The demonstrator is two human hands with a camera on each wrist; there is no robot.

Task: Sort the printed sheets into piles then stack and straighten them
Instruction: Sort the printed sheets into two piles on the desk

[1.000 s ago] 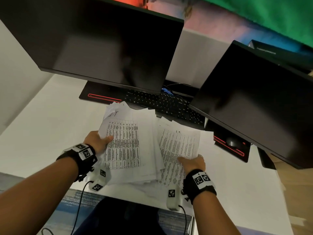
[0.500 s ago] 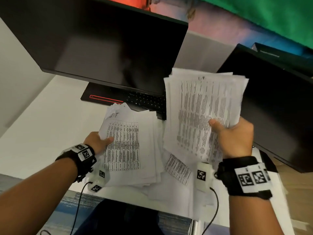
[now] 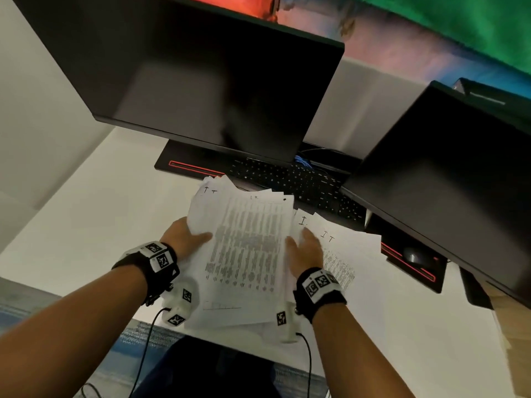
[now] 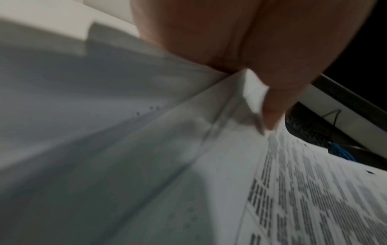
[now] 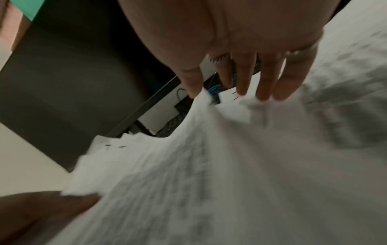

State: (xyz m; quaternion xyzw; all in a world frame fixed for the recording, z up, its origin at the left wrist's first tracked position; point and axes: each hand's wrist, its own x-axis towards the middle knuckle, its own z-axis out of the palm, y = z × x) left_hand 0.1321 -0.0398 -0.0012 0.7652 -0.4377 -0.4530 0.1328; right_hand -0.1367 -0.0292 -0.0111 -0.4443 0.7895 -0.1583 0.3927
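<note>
A thick, ragged stack of printed sheets (image 3: 247,254) lies on the white desk (image 3: 86,225) in front of me. My left hand (image 3: 198,237) grips its left edge, thumb on top and fingers hidden underneath. In the left wrist view the thumb (image 4: 270,106) presses on the top sheet (image 4: 303,199). My right hand (image 3: 304,242) lies flat against the stack's right side with straight fingers (image 5: 263,82) touching the paper (image 5: 209,165). More printed sheets (image 3: 339,254) with handwritten letters at the top lie spread to the right, partly under that hand.
Two dark monitors (image 3: 215,81) (image 3: 448,179) hang over the back of the desk. A black keyboard (image 3: 290,179) sits just behind the sheets on a black mat with red stripes (image 3: 195,168). A mouse (image 3: 413,255) lies at the right. The desk's front edge is near my wrists.
My right hand lifted a bundle of sheets from the right pile, carried it left and laid it on the stack my left hand holds. It has let go and now lies flat.
</note>
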